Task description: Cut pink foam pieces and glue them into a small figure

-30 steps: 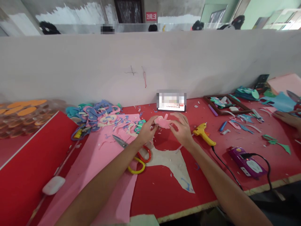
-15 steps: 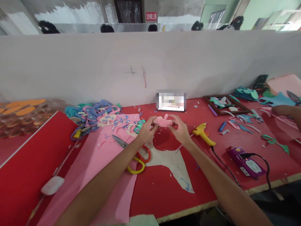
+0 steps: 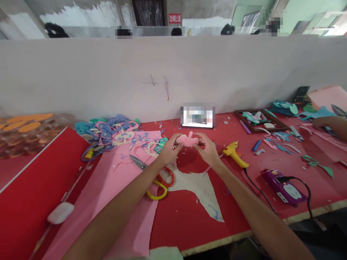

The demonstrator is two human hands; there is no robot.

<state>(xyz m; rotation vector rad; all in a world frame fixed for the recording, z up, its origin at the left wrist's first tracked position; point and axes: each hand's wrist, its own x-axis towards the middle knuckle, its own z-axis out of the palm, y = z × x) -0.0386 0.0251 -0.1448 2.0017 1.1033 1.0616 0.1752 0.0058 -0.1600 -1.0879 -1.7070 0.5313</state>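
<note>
My left hand (image 3: 168,151) and my right hand (image 3: 208,148) together pinch a small pink foam cut-out (image 3: 187,139) just above the red table (image 3: 189,224), in front of a phone (image 3: 197,117) leaning on the white partition. The left fingers grip its left end, the right fingers its right end. Scissors with red and yellow handles (image 3: 154,177) lie under my left forearm. A yellow glue gun (image 3: 234,154) lies just right of my right hand.
A pink foam sheet (image 3: 114,195) and a cream offcut (image 3: 200,187) lie near me. Blue and pink cut-outs (image 3: 114,131) are piled at the left. A purple device with a cable (image 3: 284,187), a brown tray (image 3: 261,121) and another person's hand (image 3: 328,124) are at the right.
Both hands lifted the pink cut-out slightly and drew closer around it. The other person's hand at the right edge moved farther back.
</note>
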